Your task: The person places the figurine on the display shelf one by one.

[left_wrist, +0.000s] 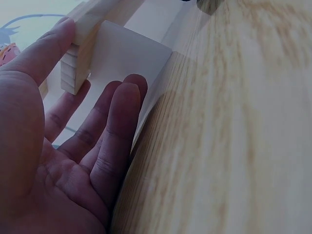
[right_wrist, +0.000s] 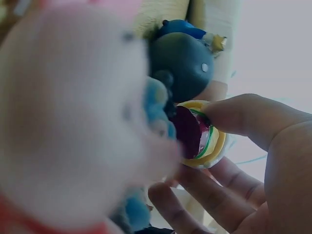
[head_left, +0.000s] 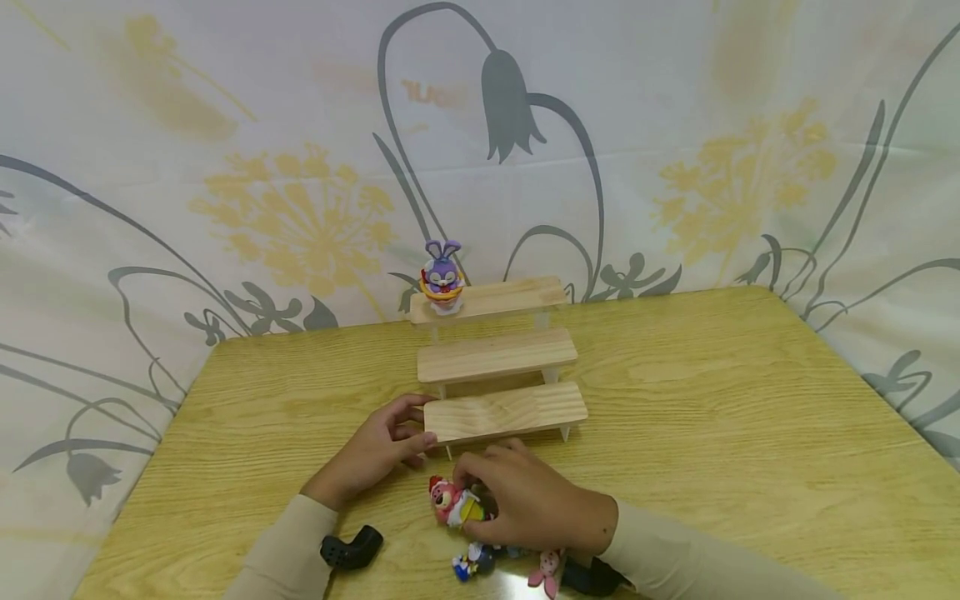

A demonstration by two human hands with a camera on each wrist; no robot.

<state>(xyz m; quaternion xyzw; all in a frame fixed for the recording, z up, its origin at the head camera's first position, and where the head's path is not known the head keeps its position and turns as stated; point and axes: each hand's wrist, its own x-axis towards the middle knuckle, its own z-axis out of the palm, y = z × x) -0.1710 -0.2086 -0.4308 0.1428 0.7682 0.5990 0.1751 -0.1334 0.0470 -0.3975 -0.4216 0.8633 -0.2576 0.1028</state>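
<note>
Pink bear (head_left: 444, 497): a small figure tipped over, just in front of the lowest step (head_left: 510, 414); whether it touches the tabletop (head_left: 720, 408) cannot be told.
Right hand (head_left: 528, 498): pinching the bear by its round base, thumb on one side and fingers on the other.
Left hand (head_left: 378, 446): lightly holding the left end of the lowest step between thumb and fingers.
Slip risk: the base is round and probably smooth, so a loose or off-centre pinch could let the bear twist out.
Crowding risk: a blue figure (head_left: 463, 568) and a pink figure (head_left: 549, 567) lie near the right wrist; a low sweep could knock them.
Step risk: an uneven push from the left hand could skew the step.
Purple rabbit (head_left: 442, 277): upright at the top step's (head_left: 513, 297) left end; a jolt to that step could topple it.
</note>
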